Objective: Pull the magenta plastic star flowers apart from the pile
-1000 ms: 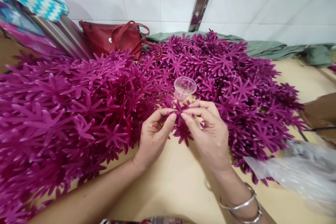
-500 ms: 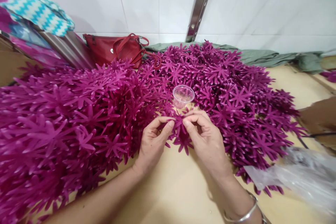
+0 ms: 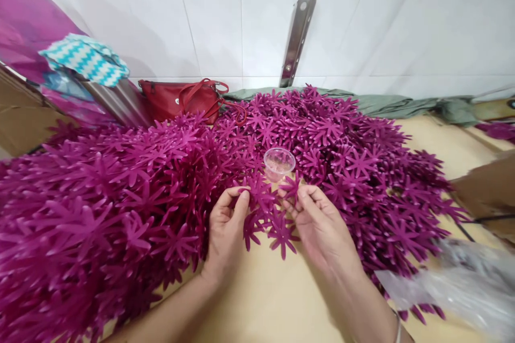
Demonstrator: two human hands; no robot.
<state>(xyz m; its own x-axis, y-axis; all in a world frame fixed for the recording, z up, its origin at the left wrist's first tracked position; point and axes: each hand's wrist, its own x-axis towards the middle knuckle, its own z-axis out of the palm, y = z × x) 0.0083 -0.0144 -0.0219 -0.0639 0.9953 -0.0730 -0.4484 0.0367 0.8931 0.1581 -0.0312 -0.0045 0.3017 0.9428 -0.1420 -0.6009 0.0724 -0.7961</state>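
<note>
Between thumb and forefinger, my left hand (image 3: 227, 225) pinches the edge of a purple star-shaped artificial flower piece (image 3: 263, 193). My right hand (image 3: 324, 225) grips another purple flower piece (image 3: 293, 187) by its petals, apart from the left one. Below them, a loose flower piece (image 3: 282, 233) with long narrow petals lies on the tan tabletop (image 3: 265, 295). Just beyond my fingers stands a small clear plastic cup (image 3: 279, 163) with something pinkish inside, too small to make out.
Large heaps of purple flower pieces lie left (image 3: 100, 214) and right (image 3: 362, 171). Behind sit a red handbag (image 3: 164, 102) and a metal container (image 3: 120, 99) draped with a blue-and-white cloth (image 3: 86, 59). A clear plastic bag (image 3: 462, 278) lies at right, near cardboard (image 3: 488, 182).
My hands have moved apart, each now with a flower piece. The right one has drawn its piece away to the right. The view has tilted upward, showing more wall.
</note>
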